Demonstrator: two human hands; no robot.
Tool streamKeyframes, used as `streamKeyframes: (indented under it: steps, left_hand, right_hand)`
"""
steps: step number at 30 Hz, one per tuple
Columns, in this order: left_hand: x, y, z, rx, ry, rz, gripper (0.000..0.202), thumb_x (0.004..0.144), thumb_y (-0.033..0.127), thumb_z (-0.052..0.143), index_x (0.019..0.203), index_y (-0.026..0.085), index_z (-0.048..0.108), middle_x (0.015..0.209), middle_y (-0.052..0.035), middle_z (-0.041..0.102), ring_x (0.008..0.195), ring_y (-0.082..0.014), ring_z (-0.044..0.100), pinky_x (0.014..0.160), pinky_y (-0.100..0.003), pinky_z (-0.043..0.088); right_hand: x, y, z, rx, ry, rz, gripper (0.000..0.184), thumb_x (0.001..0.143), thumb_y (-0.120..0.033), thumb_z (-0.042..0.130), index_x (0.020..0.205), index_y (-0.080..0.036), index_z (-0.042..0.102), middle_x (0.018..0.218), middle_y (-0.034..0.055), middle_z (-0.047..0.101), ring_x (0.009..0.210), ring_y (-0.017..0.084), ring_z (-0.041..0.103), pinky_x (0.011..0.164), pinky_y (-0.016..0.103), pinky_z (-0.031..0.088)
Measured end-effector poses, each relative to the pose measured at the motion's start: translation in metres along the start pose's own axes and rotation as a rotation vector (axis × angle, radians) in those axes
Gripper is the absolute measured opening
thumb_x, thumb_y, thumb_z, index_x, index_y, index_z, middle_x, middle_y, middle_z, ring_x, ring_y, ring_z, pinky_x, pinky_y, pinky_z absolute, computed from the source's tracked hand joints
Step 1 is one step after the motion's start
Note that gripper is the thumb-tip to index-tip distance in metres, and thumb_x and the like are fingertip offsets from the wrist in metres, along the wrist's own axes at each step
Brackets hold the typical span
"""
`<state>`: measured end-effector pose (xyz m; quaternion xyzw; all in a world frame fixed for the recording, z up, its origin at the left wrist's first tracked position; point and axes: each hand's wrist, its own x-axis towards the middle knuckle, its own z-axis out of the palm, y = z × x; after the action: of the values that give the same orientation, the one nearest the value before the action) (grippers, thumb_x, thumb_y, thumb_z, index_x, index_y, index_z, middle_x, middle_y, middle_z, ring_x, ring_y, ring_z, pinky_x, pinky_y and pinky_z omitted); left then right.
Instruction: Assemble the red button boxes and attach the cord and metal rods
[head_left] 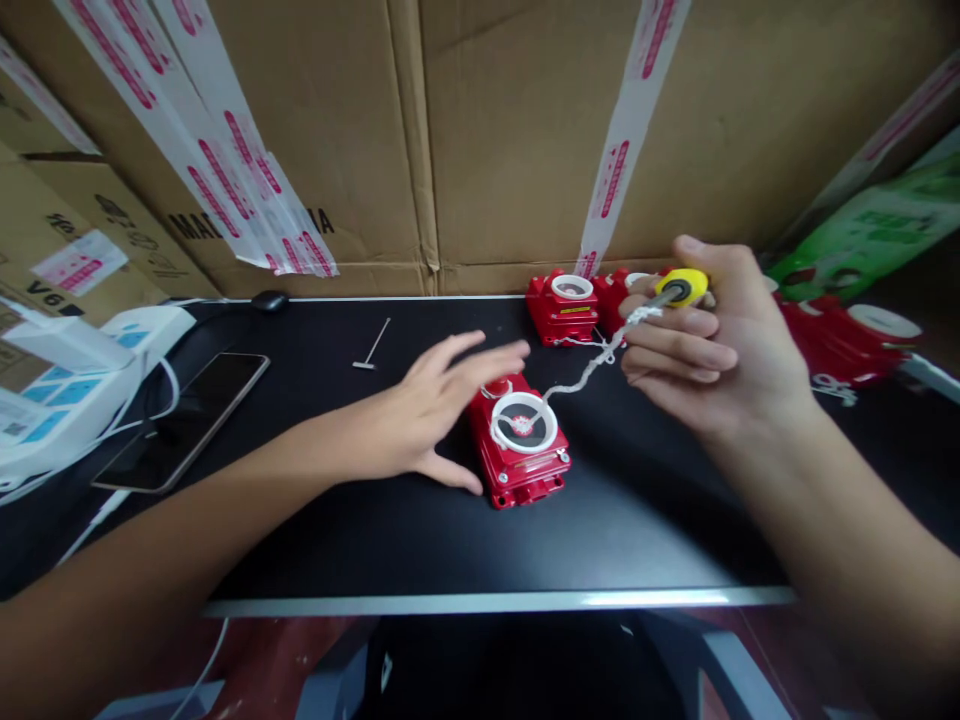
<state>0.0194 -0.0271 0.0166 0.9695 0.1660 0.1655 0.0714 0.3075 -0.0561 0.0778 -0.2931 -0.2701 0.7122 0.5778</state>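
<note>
A red alarm box (491, 455) with a round white-rimmed window lies on the black table. My left hand (420, 410) is beside it on the left, fingers spread, with the fingertips over its far end; whether they touch it I cannot tell. In my right hand (712, 330), raised to the right, is a screwdriver (684, 288) with a yellow handle, its metal shaft pointing left and down. A twisted white cord (577, 383) runs from the shaft down to the window of the red box.
More red boxes (562, 318) stand along the back, and another (840, 345) is at the right. A small metal hammer (367, 350) lies behind my left hand. At left are a phone (187, 420) and a white power strip (90, 390). Taped cartons (502, 130) wall off the back.
</note>
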Motion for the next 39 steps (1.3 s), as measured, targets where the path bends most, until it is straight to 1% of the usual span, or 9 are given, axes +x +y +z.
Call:
streamKeyframes:
  steps: [2, 7, 10, 12, 14, 16, 19, 26, 39]
  left_hand:
    - [0.004, 0.007, 0.005, -0.025, -0.046, 0.022, 0.109, 0.084, 0.054, 0.085, 0.166, 0.027, 0.018, 0.17, -0.0195, 0.035, 0.163, -0.0405, 0.022, 0.131, -0.063, 0.029]
    - [0.004, 0.006, -0.002, 0.078, 0.033, -0.075, 0.085, 0.076, 0.062, 0.089, 0.143, 0.025, 0.052, 0.14, -0.0187, 0.057, 0.139, -0.042, 0.05, 0.115, -0.062, 0.045]
    - [0.002, -0.001, -0.009, -0.093, 0.03, -0.162, 0.083, 0.065, 0.064, 0.095, 0.123, 0.021, 0.053, 0.133, -0.0173, 0.061, 0.126, -0.0371, 0.061, 0.104, -0.052, 0.054]
    - [0.001, -0.006, -0.011, -0.244, 0.023, -0.31, 0.083, 0.063, 0.063, 0.095, 0.118, 0.023, 0.049, 0.119, -0.0106, 0.069, 0.105, -0.03, 0.071, 0.087, -0.042, 0.059]
    - [0.001, -0.01, -0.012, -0.308, 0.123, -0.472, 0.084, 0.06, 0.064, 0.096, 0.116, 0.024, 0.048, 0.105, -0.0043, 0.072, 0.09, -0.0254, 0.073, 0.076, -0.036, 0.058]
    - [0.001, -0.013, -0.014, -0.307, 0.342, -0.554, 0.083, 0.058, 0.065, 0.096, 0.114, 0.024, 0.05, 0.104, -0.0036, 0.072, 0.089, -0.0252, 0.073, 0.077, -0.036, 0.057]
    - [0.001, -0.015, -0.018, -0.3, 0.621, -0.528, 0.079, 0.061, 0.065, 0.094, 0.113, 0.023, 0.053, 0.106, -0.004, 0.07, 0.091, -0.0246, 0.071, 0.08, -0.036, 0.058]
    - [-0.003, -0.015, -0.023, -0.061, 0.788, -0.38, 0.084, 0.059, 0.06, 0.098, 0.121, 0.024, 0.054, 0.119, -0.0056, 0.065, 0.106, -0.0281, 0.068, 0.091, -0.041, 0.059]
    - [-0.006, -0.016, -0.019, 0.042, 0.732, -0.352, 0.085, 0.065, 0.067, 0.093, 0.126, 0.026, 0.049, 0.12, -0.0076, 0.064, 0.107, -0.03, 0.069, 0.094, -0.047, 0.06]
  right_hand:
    - [0.0, -0.002, -0.001, 0.042, -0.009, -0.006, 0.043, 0.1, -0.035, 0.062, 0.067, -0.022, 0.038, 0.049, -0.0138, 0.019, 0.032, -0.002, 0.013, 0.03, 0.014, 0.011]
    - [-0.001, -0.008, -0.006, 0.145, -0.077, -0.047, 0.045, 0.101, -0.035, 0.062, 0.067, -0.021, 0.037, 0.051, -0.0137, 0.022, 0.034, -0.003, 0.017, 0.031, 0.013, 0.01]
    - [0.002, -0.008, -0.009, 0.122, -0.076, -0.074, 0.045, 0.098, -0.034, 0.068, 0.067, -0.021, 0.037, 0.05, -0.0135, 0.024, 0.034, -0.002, 0.017, 0.031, 0.014, 0.012]
    - [0.005, -0.005, -0.01, 0.078, -0.057, -0.111, 0.046, 0.093, -0.033, 0.072, 0.066, -0.021, 0.037, 0.05, -0.0126, 0.026, 0.034, -0.001, 0.018, 0.031, 0.015, 0.013]
    - [0.007, -0.001, -0.009, 0.018, -0.031, -0.165, 0.046, 0.089, -0.03, 0.077, 0.066, -0.02, 0.038, 0.051, -0.0111, 0.03, 0.035, 0.0, 0.019, 0.032, 0.018, 0.014]
    - [0.009, 0.003, -0.008, -0.043, -0.017, -0.233, 0.046, 0.087, -0.03, 0.08, 0.066, -0.02, 0.04, 0.051, -0.01, 0.032, 0.037, 0.002, 0.022, 0.034, 0.02, 0.015]
    - [0.01, 0.009, -0.005, -0.144, -0.019, -0.315, 0.045, 0.085, -0.035, 0.084, 0.068, -0.021, 0.046, 0.052, -0.0091, 0.036, 0.038, 0.003, 0.025, 0.036, 0.021, 0.017]
    - [0.004, 0.019, 0.002, -0.363, -0.041, -0.432, 0.041, 0.08, -0.05, 0.089, 0.075, -0.02, 0.061, 0.056, -0.0062, 0.048, 0.041, 0.005, 0.037, 0.04, 0.024, 0.021]
    - [0.002, 0.025, 0.006, -0.421, -0.024, -0.477, 0.042, 0.075, -0.052, 0.092, 0.074, -0.022, 0.062, 0.058, -0.0049, 0.049, 0.043, 0.007, 0.038, 0.039, 0.026, 0.023]
